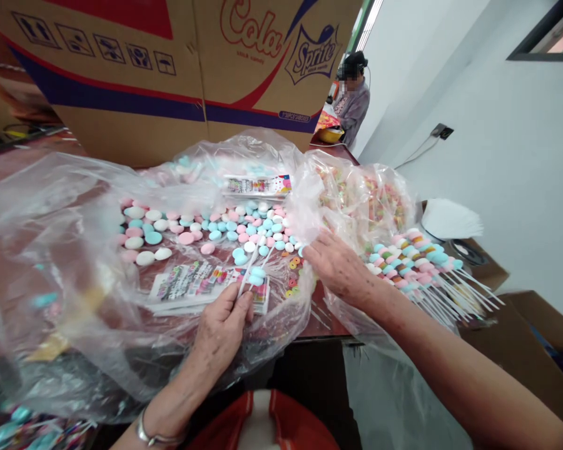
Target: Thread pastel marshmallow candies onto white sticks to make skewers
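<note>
Right down by the camera, below both wrists, there's an orange-red plastic stool. Left hand, with a silver bracelet on that wrist, is pinched shut on a thin white stick that angles up and away from the thumb. Right hand is spread flat with fingers loose, tips just touching the edge of the candy pile, not gripping anything.

Both hands are working inside a big clear plastic bag opened out over the table. Just past the fingers it's full of flat round candies in pink, blue and white, plus printed paper labels under the left hand; can't read the print. Right of the right hand lies a bundle of finished candy skewers with their sticks fanned out.

Further back, a cardboard box reads "Cola" and "Sprite". Everything sits on a dark reddish table, with white walls and another person standing way off at the far end.
</note>
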